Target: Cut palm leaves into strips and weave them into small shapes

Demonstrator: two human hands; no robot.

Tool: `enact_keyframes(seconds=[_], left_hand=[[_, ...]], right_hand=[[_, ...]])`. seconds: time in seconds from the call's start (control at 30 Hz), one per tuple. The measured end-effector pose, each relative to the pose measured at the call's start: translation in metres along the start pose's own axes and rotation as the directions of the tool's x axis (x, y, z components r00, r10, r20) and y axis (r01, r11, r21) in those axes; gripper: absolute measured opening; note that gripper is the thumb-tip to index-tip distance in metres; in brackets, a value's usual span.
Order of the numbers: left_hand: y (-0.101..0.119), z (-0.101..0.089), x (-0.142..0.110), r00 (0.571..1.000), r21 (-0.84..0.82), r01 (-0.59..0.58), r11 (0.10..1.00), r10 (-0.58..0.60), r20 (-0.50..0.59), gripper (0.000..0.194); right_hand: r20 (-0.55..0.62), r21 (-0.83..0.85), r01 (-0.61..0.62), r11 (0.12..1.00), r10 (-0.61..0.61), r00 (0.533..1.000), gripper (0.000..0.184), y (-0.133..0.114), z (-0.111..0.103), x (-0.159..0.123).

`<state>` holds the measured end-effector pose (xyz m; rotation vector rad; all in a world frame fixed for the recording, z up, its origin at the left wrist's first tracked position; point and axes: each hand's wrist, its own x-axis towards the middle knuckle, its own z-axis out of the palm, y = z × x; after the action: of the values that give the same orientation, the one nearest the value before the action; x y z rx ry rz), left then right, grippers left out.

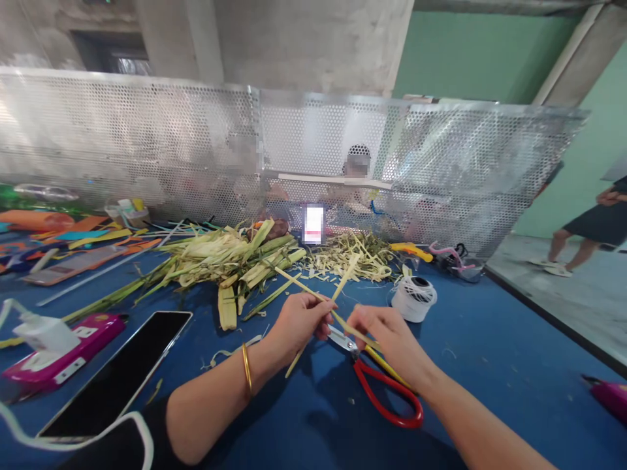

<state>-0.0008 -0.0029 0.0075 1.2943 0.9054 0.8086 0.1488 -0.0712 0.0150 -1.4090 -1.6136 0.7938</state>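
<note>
So the person is working with a few pale plant strips [298,282], holding them up in a loose X over the blue table [465,378]. The left hand [306,316] is pinching them right by where they're crossing, thumb and fingers pressing together. The right hand [385,329] is pinching farther along one strip, on its lower end, fingers curling in. Looks to me like the step in hand is lining up or folding that crossing, and nobody's cutting anything right now. The scissors [399,422] are lying open-handled just beneath, partly hiding under the hands, with a slim yellow thing [389,371] resting beside them. White thread [414,300] is sitting on its spool, off past the right hand, and a messy leafy bundle [228,258] is lying beyond the left. I'm guessing any next move is calling for a firm left pinch, since the strips are looking pretty springy and could be slipping apart.
</note>
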Motion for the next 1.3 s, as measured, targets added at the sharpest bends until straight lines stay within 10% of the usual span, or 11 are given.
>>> enact_keyframes(seconds=[0.13,0.43,0.6,0.83,1.13,1.3], left_hand=[[0.005,0.003,-0.009,0.988,-0.006,0.083,0.997,-0.081,0.131,0.016],[0.001,0.007,-0.013,0.955,0.135,0.099,0.986,-0.132,0.266,0.025],[-0.001,0.006,-0.011,0.983,0.173,0.092,0.981,-0.117,0.143,0.019],[0.002,0.001,-0.006,0.997,0.105,0.055,0.993,-0.059,0.041,0.022],[-0.004,-0.001,0.000,0.997,0.225,-0.018,0.974,0.034,-0.066,0.015],[0.003,-0.002,-0.004,0.992,-0.030,0.127,0.991,-0.126,0.032,0.024]], right_hand=[[-0.074,0.291,-0.135,0.947,0.163,0.984,0.048,0.003,-0.006,0.009],[-0.159,0.375,-0.107,0.921,0.177,0.971,0.033,0.014,0.011,0.011],[-0.137,0.220,-0.098,0.970,0.130,0.982,0.036,0.015,0.008,0.012],[0.079,-0.491,-0.002,0.871,0.047,0.996,0.031,0.013,0.007,0.004],[0.101,-0.521,0.281,0.806,-0.269,0.958,0.030,0.006,0.018,-0.003],[-0.037,-0.212,0.073,0.975,-0.082,0.996,0.047,0.006,0.006,0.000]])
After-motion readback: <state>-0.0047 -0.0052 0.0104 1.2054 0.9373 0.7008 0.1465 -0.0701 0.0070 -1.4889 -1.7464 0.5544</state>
